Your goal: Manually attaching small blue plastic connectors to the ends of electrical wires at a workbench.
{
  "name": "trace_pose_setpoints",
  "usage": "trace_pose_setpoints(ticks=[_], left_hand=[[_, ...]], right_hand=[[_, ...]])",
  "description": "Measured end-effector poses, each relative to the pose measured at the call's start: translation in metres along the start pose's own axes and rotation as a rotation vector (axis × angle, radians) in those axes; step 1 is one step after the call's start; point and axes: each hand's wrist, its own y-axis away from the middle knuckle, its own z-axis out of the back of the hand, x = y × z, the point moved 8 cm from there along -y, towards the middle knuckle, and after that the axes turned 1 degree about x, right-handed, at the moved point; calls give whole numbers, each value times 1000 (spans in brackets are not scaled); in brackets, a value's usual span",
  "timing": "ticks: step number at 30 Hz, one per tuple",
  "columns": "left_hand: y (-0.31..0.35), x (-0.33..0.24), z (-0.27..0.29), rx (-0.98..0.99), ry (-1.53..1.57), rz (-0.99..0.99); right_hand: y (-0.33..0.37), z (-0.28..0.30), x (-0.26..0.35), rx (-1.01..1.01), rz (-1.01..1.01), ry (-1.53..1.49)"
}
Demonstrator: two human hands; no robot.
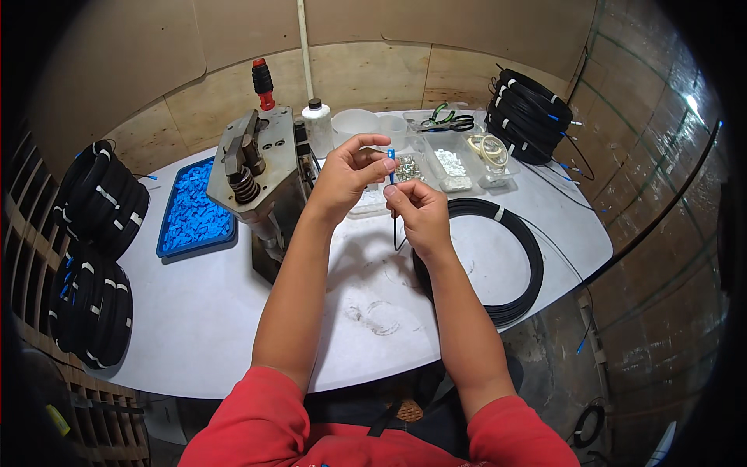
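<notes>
A small blue cable connector [391, 154] stands upright in front of me, above the table's middle. My left hand [348, 177] pinches it from the left, thumb tip against its side and forefinger arched over. Just below, my right hand [421, 215] is closed, thumb and forefinger gripping the black cable [395, 230] near the connector's lower end. The cable hangs in a short loop under my fingers. A coil of black cable [534, 261] lies flat on the table beside my right wrist, with a white tie round it.
A metal press [261, 171] with a red-black handle stands left of my hands. Left of it, a blue tray [162, 247] holds many blue pieces. Clear bins of small parts [455, 184], a white bottle [317, 124] and pliers [443, 119] sit behind. Coil stacks [529, 117] flank the table.
</notes>
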Motion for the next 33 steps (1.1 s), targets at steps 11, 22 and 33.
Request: trace_pose_setpoints(ticks=[11,22,33], left_hand=[[0,-2,0,0,-18,-9],[-1,0,-1,35,-27,3],[0,-1,-3,28,-18,23]], right_hand=[[1,0,0,15,-31,2],[1,-4,2,33,-39,-11],[1,-5,2,57,-35,-26]])
